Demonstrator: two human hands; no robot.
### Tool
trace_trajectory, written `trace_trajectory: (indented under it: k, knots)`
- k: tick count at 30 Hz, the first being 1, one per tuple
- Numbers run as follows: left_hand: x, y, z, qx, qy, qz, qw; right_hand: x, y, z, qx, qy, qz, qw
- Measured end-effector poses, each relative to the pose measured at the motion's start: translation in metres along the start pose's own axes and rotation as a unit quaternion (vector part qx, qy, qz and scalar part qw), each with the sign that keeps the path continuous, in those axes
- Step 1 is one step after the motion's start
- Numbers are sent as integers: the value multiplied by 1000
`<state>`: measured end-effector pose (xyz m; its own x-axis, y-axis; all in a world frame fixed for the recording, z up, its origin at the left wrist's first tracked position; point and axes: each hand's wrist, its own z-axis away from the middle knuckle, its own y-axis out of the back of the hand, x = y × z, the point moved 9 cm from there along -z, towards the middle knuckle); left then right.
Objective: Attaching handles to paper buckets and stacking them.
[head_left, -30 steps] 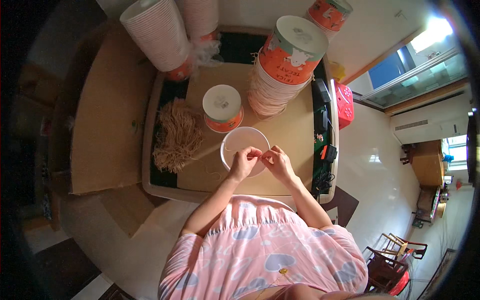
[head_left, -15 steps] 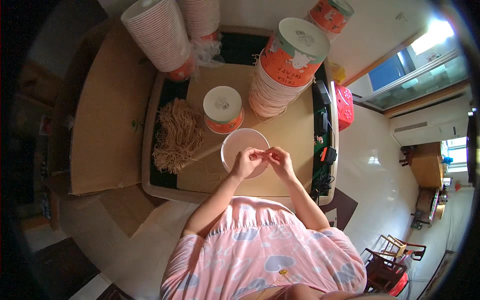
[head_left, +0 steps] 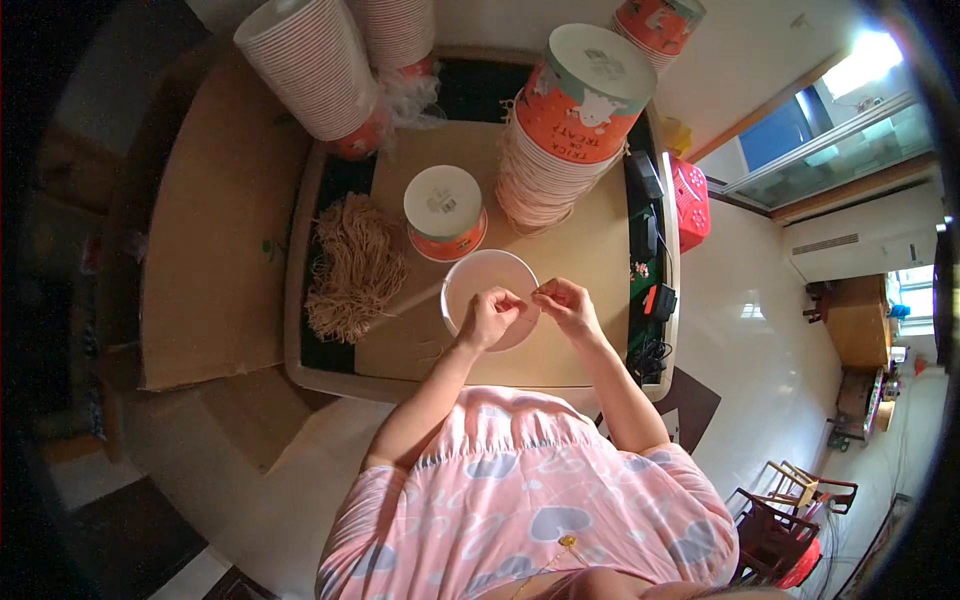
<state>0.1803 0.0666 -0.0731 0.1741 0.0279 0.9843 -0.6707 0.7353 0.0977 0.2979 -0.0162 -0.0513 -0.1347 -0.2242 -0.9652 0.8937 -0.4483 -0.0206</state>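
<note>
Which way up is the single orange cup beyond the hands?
Upside down: the orange cup shows its flat pale base on top.

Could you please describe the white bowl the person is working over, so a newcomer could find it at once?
Start at the tan table and go to its near edge, where the left hand and right hand meet. The open white bowl lies right under them. Unlike the lidded orange cup just behind it and the tall bowl stack, it is single, uncovered and plain white inside.
</note>
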Motion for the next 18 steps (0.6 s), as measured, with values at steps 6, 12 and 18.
trace_trajectory:
  k: [6,12,18]
  knots:
    - [-9,0,0,13,-32,-13,999,-23,15,-4,-5,58,122,991]
    - [-16,-4,-1,-13,-3,48,999,-72,-10,7,-54,148,310,938]
    - [-15,-7,-3,-18,-8,37,999,-73,-16,6,-102,216,382,893]
